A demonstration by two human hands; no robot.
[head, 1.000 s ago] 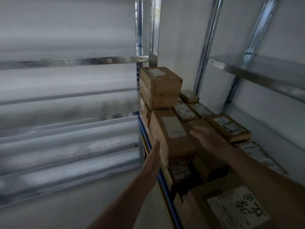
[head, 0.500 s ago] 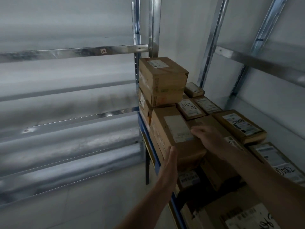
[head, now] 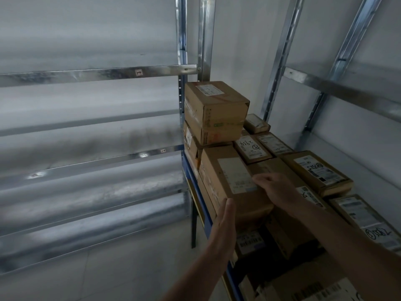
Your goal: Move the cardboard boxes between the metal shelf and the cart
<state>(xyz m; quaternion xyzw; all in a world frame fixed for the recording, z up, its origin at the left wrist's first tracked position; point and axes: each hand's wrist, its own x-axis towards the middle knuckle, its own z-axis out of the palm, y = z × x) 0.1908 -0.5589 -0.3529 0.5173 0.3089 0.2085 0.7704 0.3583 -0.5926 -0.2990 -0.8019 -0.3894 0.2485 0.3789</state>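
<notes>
A long brown cardboard box (head: 223,168) with a pale label lies on top of the stack on the blue-framed cart (head: 196,193). My left hand (head: 225,222) presses flat, fingers straight, against the box's near left corner. On the top right edge of the same box my right hand (head: 278,190) grips with bent fingers. Behind it a cube-shaped cardboard box (head: 214,105) stands on another box. The metal shelf (head: 97,73) to the left holds nothing that I can see.
Several flat labelled boxes (head: 316,170) cover the cart to the right of my hands, and more sit lower down (head: 249,244). A second metal shelf (head: 347,90) runs along the right wall. Pale floor (head: 130,268) lies between me and the left shelf.
Both hands have closed in on the long box: the left came up to its near corner and the right settled on its top edge. The view has moved closer to the cart.
</notes>
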